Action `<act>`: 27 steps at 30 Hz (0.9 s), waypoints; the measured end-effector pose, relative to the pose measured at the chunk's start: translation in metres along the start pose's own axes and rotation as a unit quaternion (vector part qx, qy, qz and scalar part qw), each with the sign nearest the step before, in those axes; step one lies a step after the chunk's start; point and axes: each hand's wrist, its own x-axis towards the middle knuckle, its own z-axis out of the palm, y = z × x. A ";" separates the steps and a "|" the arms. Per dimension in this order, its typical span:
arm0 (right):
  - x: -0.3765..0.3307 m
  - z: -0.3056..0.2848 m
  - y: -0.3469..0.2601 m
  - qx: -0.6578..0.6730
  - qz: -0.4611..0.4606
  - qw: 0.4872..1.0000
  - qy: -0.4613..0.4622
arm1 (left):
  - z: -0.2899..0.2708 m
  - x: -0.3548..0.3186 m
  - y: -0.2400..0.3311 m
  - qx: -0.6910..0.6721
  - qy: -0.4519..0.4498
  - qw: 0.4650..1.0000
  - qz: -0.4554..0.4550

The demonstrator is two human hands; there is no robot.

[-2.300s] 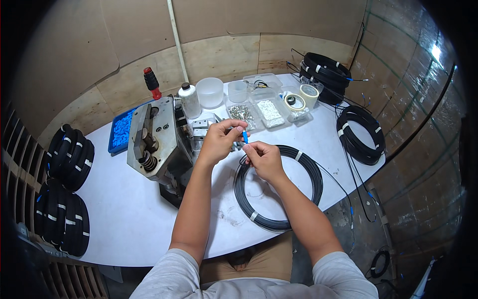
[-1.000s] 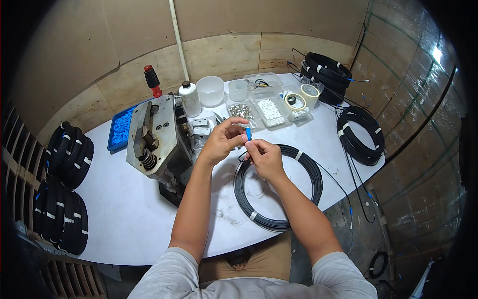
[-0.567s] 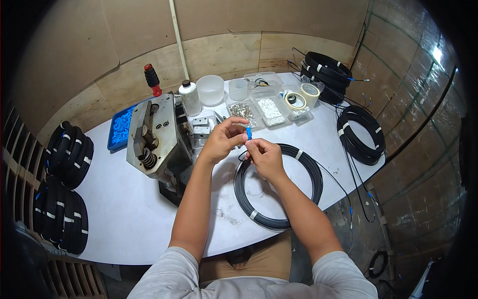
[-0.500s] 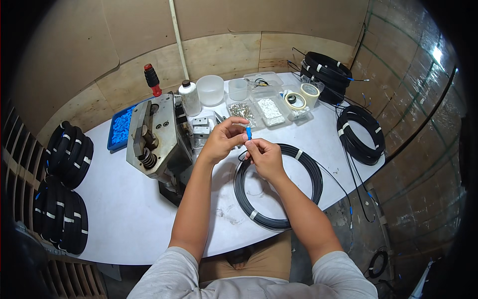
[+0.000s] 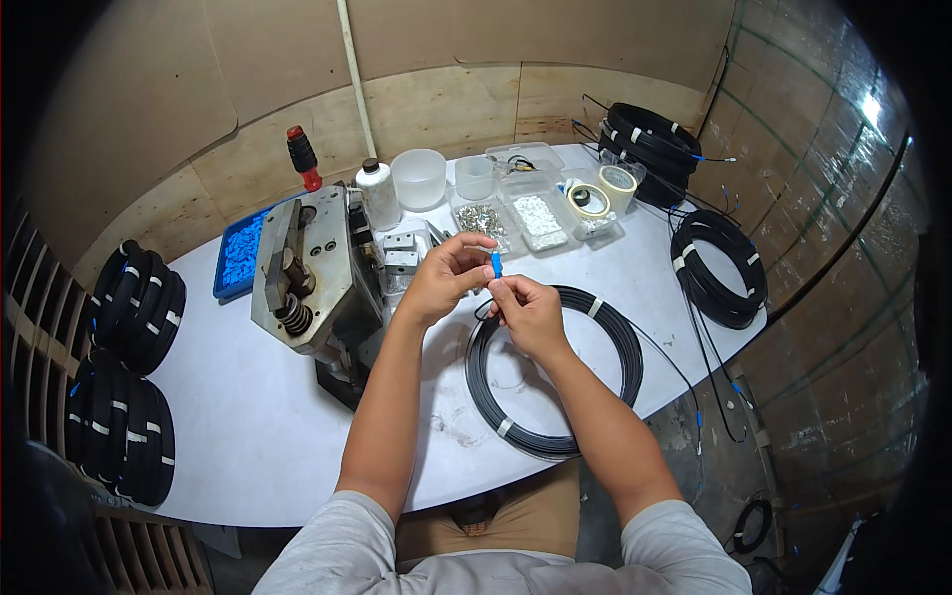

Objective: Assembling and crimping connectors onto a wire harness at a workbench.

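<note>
Between my two hands is a small blue connector [image 5: 497, 264], held upright. Thumb and index finger of my left hand [image 5: 448, 281] pinch its side, the other fingers curled above. My right hand [image 5: 528, 311] grips just below, at the connector's lower end, where a cable end is mostly hidden by the fingers. Under my right forearm lies a coil of black cable [image 5: 480, 397], bound with white tape. One loose cable end [image 5: 666, 359] from it trails off the table's right edge.
Left of my hands stands a metal press [image 5: 322, 263], with a blue tray [image 5: 236, 288] of blue parts behind it. Clear boxes [image 5: 540, 223] of small parts, tape rolls [image 5: 590, 201] and a white bottle [image 5: 378, 195] line the back. More cable coils [image 5: 734, 297] sit at both sides.
</note>
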 end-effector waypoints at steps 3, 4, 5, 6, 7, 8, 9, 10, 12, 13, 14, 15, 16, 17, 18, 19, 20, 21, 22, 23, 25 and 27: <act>0.000 0.000 -0.001 -0.002 0.001 1.000 -0.001 | 0.001 0.000 0.001 -0.001 0.003 1.000 -0.002; 0.000 -0.001 -0.001 -0.004 0.002 1.000 -0.003 | 0.001 0.000 0.001 0.004 0.003 1.000 -0.001; 0.000 -0.001 -0.001 -0.004 0.002 1.000 -0.002 | 0.001 0.000 0.001 0.008 0.004 1.000 0.000; 0.000 -0.001 -0.001 -0.004 0.000 1.000 -0.003 | 0.001 -0.001 0.001 0.008 0.004 1.000 0.000; 0.000 -0.001 -0.001 -0.005 -0.001 1.000 -0.003 | 0.001 -0.001 0.002 0.006 0.003 1.000 0.001; 0.000 0.000 -0.001 -0.005 -0.001 1.000 -0.003 | 0.001 -0.001 0.002 0.003 0.002 1.000 0.002; -0.001 0.000 -0.001 -0.001 -0.002 1.000 -0.001 | 0.001 -0.001 0.001 0.003 0.002 1.000 0.002; -0.001 0.000 -0.001 0.002 -0.002 1.000 0.001 | 0.001 0.000 0.001 0.003 0.002 1.000 0.003; 0.000 -0.001 0.000 -0.003 -0.001 1.000 0.000 | 0.001 0.000 0.001 0.003 0.001 1.000 0.004; 0.000 -0.001 0.000 -0.007 0.000 1.000 -0.001 | 0.000 0.000 0.000 0.002 0.000 1.000 0.003; 0.000 -0.001 0.000 -0.007 0.000 1.000 -0.001 | 0.000 0.000 0.000 0.002 -0.001 1.000 0.002; 0.000 -0.001 0.000 -0.011 0.000 1.000 0.000 | 0.000 0.000 0.000 0.002 0.000 1.000 0.002; 0.000 0.000 0.001 -0.015 0.000 1.000 0.001 | 0.000 0.000 0.000 0.001 0.001 1.000 0.002; 0.000 0.000 0.001 -0.015 0.000 1.000 0.001 | 0.000 0.000 0.000 0.000 0.001 1.000 0.002; 0.000 0.000 0.001 -0.013 -0.001 1.000 0.001 | 0.000 0.000 0.000 0.000 0.001 1.000 0.002; 0.000 0.000 0.000 -0.011 -0.001 1.000 0.001 | 0.000 0.000 0.000 0.002 0.002 1.000 0.000; 0.000 0.000 0.000 -0.011 -0.001 1.000 0.001 | 0.000 0.000 0.000 0.004 0.003 1.000 -0.002; 0.000 0.000 -0.001 -0.010 0.000 1.000 0.001 | 0.000 0.000 0.000 0.004 0.003 1.000 -0.002; 0.000 -0.001 -0.001 -0.010 0.001 1.000 0.001 | 0.000 0.000 0.000 0.003 0.002 1.000 -0.002; 0.000 0.000 -0.001 -0.010 0.001 1.000 0.001 | -0.001 0.001 -0.001 0.003 0.001 1.000 -0.002; 0.000 0.000 0.000 -0.009 0.001 1.000 0.002 | -0.001 0.000 -0.001 0.006 0.003 1.000 -0.001; 0.000 0.000 0.000 -0.008 0.001 1.000 -0.002 | -0.001 0.001 -0.001 0.010 0.005 1.000 0.002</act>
